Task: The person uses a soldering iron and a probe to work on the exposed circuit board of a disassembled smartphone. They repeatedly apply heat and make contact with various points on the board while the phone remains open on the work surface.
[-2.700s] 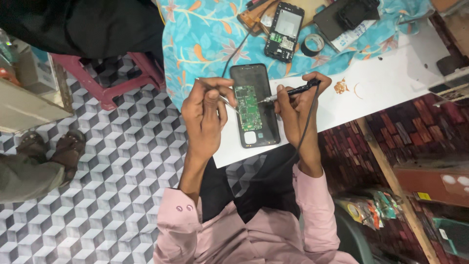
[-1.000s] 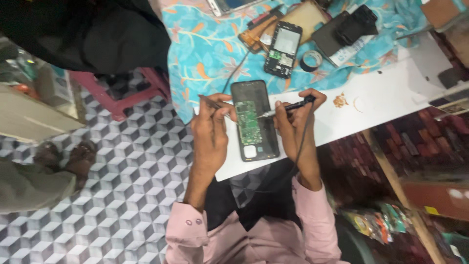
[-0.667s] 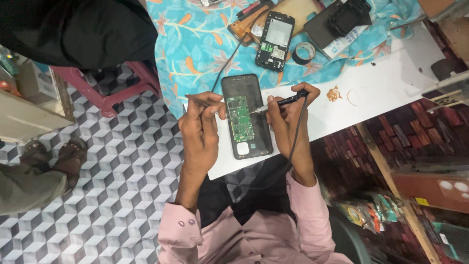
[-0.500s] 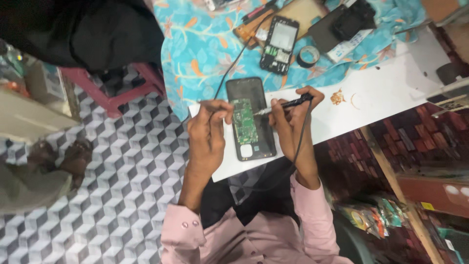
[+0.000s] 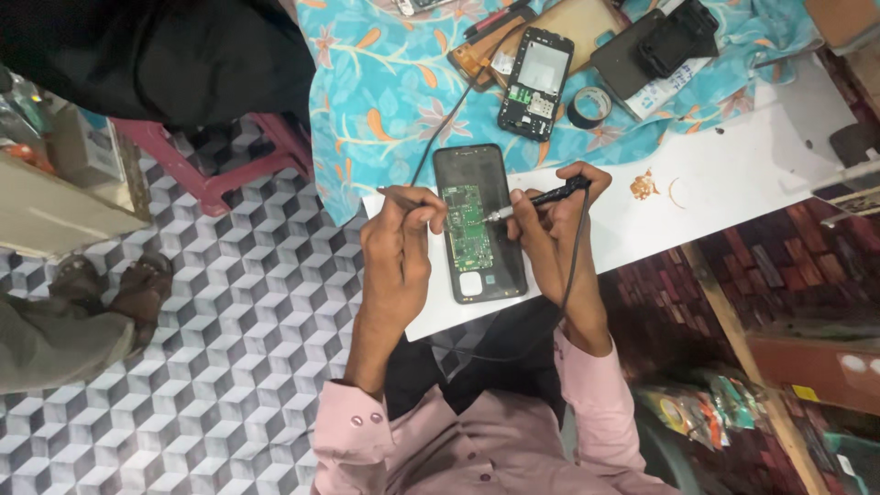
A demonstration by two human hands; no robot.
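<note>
An opened black phone (image 5: 480, 223) lies on the white table (image 5: 733, 183), its green circuit board (image 5: 467, 226) exposed. My right hand (image 5: 548, 234) grips a black corded soldering iron (image 5: 541, 198) with the tip on the board. My left hand (image 5: 399, 243) pinches thin tweezers (image 5: 403, 193) at the phone's left edge. The iron's cable (image 5: 573, 275) loops down past my right wrist.
A turquoise floral cloth (image 5: 403, 82) covers the far table, carrying a second opened phone (image 5: 536, 82), a tape roll (image 5: 589, 106), a black box (image 5: 655, 46) and a brown tray (image 5: 568, 23). A pink stool (image 5: 238, 165) and another person's foot (image 5: 133, 284) are at left on the patterned floor.
The view has shifted slightly between frames. Both hands stay on the phone, the iron tip still on the board and the tweezers at its left edge.
</note>
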